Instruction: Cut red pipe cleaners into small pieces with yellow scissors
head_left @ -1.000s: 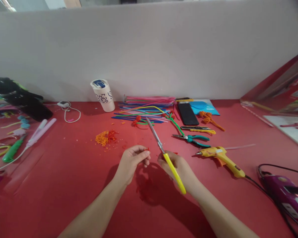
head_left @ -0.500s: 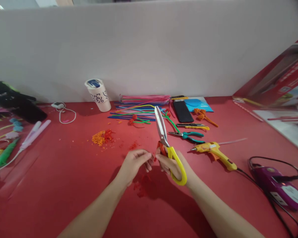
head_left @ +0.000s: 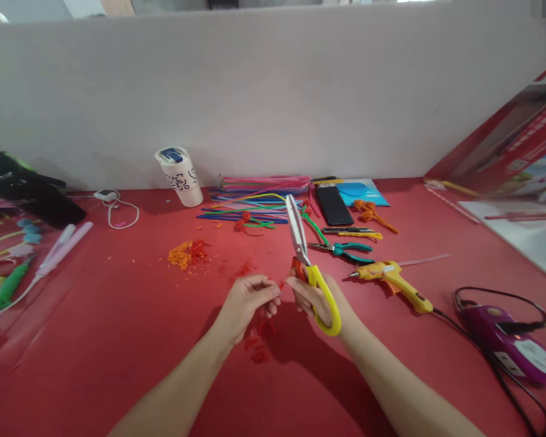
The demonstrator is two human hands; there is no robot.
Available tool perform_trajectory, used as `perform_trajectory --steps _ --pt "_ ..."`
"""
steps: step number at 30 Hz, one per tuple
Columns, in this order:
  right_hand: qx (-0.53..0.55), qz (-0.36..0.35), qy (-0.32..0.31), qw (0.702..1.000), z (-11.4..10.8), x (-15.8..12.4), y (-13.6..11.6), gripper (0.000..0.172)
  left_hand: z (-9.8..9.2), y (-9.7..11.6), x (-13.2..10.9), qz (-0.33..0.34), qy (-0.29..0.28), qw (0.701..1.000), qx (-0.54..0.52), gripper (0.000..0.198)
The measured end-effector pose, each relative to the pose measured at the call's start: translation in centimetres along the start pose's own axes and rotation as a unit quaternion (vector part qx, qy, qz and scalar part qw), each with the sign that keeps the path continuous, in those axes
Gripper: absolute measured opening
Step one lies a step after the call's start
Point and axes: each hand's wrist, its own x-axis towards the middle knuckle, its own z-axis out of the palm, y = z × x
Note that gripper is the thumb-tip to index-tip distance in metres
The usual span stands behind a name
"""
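Note:
Yellow-handled scissors (head_left: 325, 300) rest in my right hand (head_left: 316, 297), blades together and pointing up and away from me. Something red (head_left: 299, 267) shows beside their pivot, partly covered by the hand; its kind is unclear. My left hand (head_left: 252, 300) is closed in a pinch on a small red fuzzy piece (head_left: 281, 284). A narrow gap parts the two hands. Below them lie red scraps (head_left: 257, 349) on the red table (head_left: 164, 364). Farther off are a few red clippings (head_left: 244, 267) and a heap of orange and red clippings (head_left: 186, 254).
Pipe cleaners (head_left: 259, 197) lie along the wall, with a white tumbler (head_left: 182, 176) to their left. Toward the right are a phone (head_left: 334, 205), pliers (head_left: 343, 249), a glue gun (head_left: 391, 279) and a purple power strip (head_left: 509, 340) with cords. A pink-white corded tool (head_left: 64, 249) lies left.
My hands have moved slightly apart. The small red piece now shows at my left fingertips, away from my right fingers. The scissors stay in my right hand.

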Motion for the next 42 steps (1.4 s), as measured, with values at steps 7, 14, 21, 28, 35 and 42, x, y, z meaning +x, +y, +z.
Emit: perform_trajectory --steps 7,14,21,28,35,42 --pt "-0.005 0.019 -0.004 1.0 0.3 -0.1 -0.3 0.02 -0.8 0.1 0.3 0.067 0.03 0.979 0.189 0.028" --pt "-0.039 0.061 -0.008 0.997 0.2 0.1 -0.3 0.013 -1.5 0.2 0.7 0.147 0.05 0.949 0.274 0.012" --pt "-0.077 0.059 -0.015 0.995 0.6 -0.1 -0.1 0.003 -0.9 -0.2 0.6 0.085 0.009 0.963 0.257 0.013" --pt "-0.101 0.038 -0.019 0.994 0.4 0.0 0.1 0.014 -0.7 -0.4 0.6 0.087 0.025 0.967 0.238 0.014" --pt "-0.112 0.004 -0.016 0.994 0.3 0.1 0.6 0.011 -0.8 -0.6 0.7 0.076 0.01 0.972 0.222 0.011" --pt "-0.132 0.001 0.008 0.991 0.3 0.2 0.8 0.01 -0.7 -0.2 0.7 0.064 0.076 0.982 0.162 0.008"
